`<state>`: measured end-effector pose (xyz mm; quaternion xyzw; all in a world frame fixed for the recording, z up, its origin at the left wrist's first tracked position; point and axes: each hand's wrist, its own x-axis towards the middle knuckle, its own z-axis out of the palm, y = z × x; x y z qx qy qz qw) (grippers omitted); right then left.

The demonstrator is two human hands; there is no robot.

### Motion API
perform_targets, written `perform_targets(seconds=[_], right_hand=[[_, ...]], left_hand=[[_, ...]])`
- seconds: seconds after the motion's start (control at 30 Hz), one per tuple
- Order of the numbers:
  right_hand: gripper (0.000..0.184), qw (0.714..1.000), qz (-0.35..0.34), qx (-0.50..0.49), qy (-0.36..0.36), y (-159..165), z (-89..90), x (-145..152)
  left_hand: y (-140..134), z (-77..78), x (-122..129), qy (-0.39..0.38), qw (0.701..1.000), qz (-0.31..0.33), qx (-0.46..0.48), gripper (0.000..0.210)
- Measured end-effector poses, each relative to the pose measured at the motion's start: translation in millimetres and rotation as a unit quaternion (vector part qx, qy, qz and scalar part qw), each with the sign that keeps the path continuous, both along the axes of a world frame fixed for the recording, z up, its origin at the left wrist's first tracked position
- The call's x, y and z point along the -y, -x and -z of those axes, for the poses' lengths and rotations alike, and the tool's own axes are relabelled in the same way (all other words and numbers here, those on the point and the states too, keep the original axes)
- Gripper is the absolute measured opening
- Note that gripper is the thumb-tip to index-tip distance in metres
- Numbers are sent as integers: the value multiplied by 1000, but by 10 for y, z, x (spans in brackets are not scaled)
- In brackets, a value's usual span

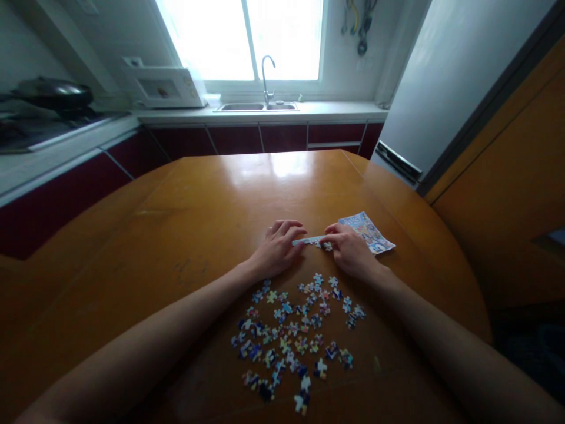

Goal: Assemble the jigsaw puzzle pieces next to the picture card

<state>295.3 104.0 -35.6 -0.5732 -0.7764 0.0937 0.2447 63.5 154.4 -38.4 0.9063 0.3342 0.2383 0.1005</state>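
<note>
Strip of joined puzzle pieces: a narrow, pale-blue-edged strip of joined puzzle pieces (314, 240) is seen flat or nearly flat on the wooden table (176, 206), in the gap between the two hands
Long axis: the strip is laid crosswise, from left to right before the person, with its straight edge turned away and its knobbed edge turned toward the person
Left hand: the strip's left end is met by the left hand (277, 247), with thumb and index finger curved and parted around that end; whether it is pinched or only touched cannot be told
Right hand: the strip's right end is covered by the fingertips of the right hand (351, 250), which are bent down and drawn fairly close together; whether the strip is gripped or merely pressed cannot be told
Nearer hand: neither hand is clearly favoured, since one end is reached by each; the middle is left uncovered
Loose pieces: the loose pieces (291, 327) are scattered on the near side of the strip, between the forearms, and are touched by neither set of fingertips
Picture sheet: the printed picture sheet (368, 231) is set just beyond the right hand, to the right of the strip, and is partly hidden by that hand
</note>
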Motion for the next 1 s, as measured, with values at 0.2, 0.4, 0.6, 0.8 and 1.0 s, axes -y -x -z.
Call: perform_targets(seconds=[0.2, 0.4, 0.6, 0.8, 1.0], right_hand=[[36, 1000, 4, 5, -4, 15, -2, 16], [36, 1000, 10, -2, -14, 26, 2, 31], [35, 1000, 12, 3, -1, 38, 4, 28], [41, 1000, 14, 11, 7, 49, -5, 26], [41, 1000, 15, 14, 10, 49, -7, 30]], left_hand=[[9, 39, -37, -5, 1000, -8, 30, 24], [1, 14, -26, -2, 999, -7, 34, 21], [6, 14, -31, -1, 999, -4, 35, 21], [6, 8, -33, 2, 999, -7, 39, 21], [10, 35, -52, 7, 999, -6, 46, 23]])
